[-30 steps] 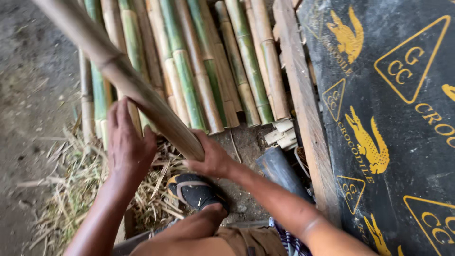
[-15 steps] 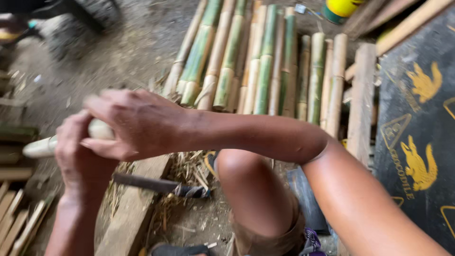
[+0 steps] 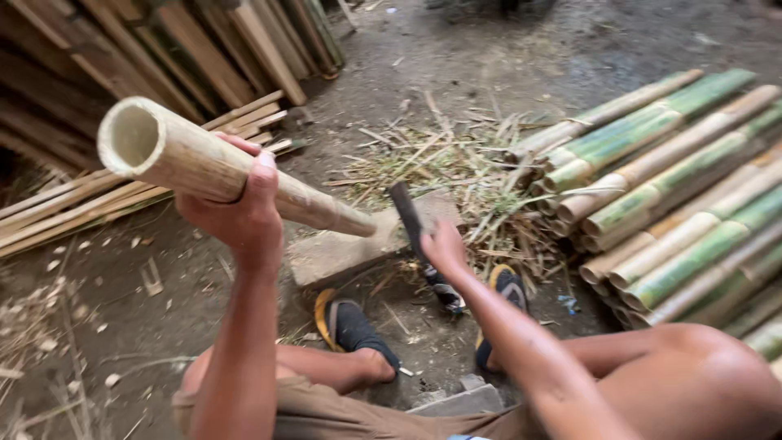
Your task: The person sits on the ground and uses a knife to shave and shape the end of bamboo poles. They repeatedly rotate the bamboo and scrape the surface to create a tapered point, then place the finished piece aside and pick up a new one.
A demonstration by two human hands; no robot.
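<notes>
At the far left, flat bamboo slats lie stacked on the dirt floor, with darker boards leaning behind them. In front of these the left hand is raised on a forearm that rises almost straight up from the lower edge of the view. Its fingers are wrapped over the top of a pale bamboo pole and pressed closed around it, the thumb hidden behind. The pole's long axis runs on a slant: its hollow cut end sits high at the upper left, facing the camera, and the shaft slopes down to the right until its far end meets a flat wooden block on the ground.

Just right of that block, the right hand reaches forward on an outstretched arm that comes in from the lower right. It is clenched on the handle of a dark-bladed knife, whose blade points up and slightly left, standing over the block's right edge and close beside the pole's lower end. Below the hands, two feet in dark sandals rest on the dirt, amid scattered bamboo shavings.

At the right, a pile of green and tan bamboo poles lies with cut ends pointing toward the block.
</notes>
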